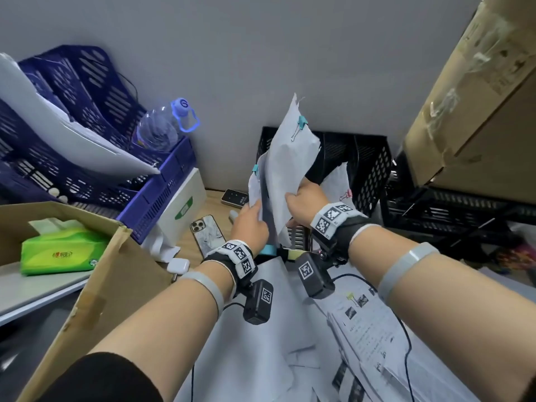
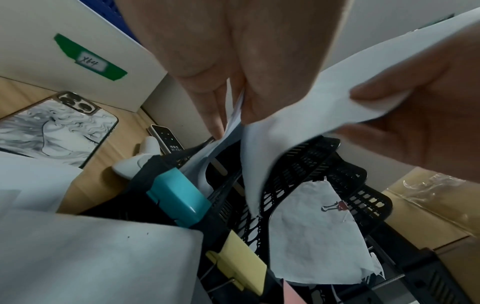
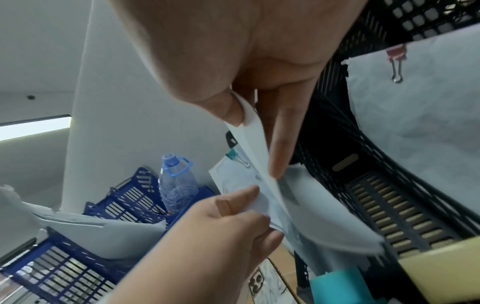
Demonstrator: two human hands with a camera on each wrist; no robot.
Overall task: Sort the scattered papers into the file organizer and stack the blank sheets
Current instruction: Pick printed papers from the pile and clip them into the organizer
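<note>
My right hand (image 1: 294,198) pinches the lower edge of a white paper bundle (image 1: 290,158) with a teal binder clip (image 1: 302,122), held upright above the black file organizer (image 1: 374,169). Just left of it, my left hand (image 1: 255,211) grips a second bundle (image 1: 255,187), also teal-clipped. In the right wrist view the right thumb and fingers (image 3: 278,148) squeeze the sheet edge while the left hand (image 3: 228,222) holds its bundle (image 3: 239,185). A bundle with a pink clip (image 2: 314,230) stands in an organizer slot. Loose sheets (image 1: 368,329) lie on the desk below my arms.
A blue file organizer (image 1: 150,204) holding white sheets (image 1: 72,134) and a water bottle (image 1: 162,126) stands at the left. A phone (image 1: 207,233), a white box (image 1: 182,207), a teal object (image 2: 179,201) and yellow notes (image 2: 239,263) lie near the organizer. Cardboard boxes (image 1: 478,97) flank both sides.
</note>
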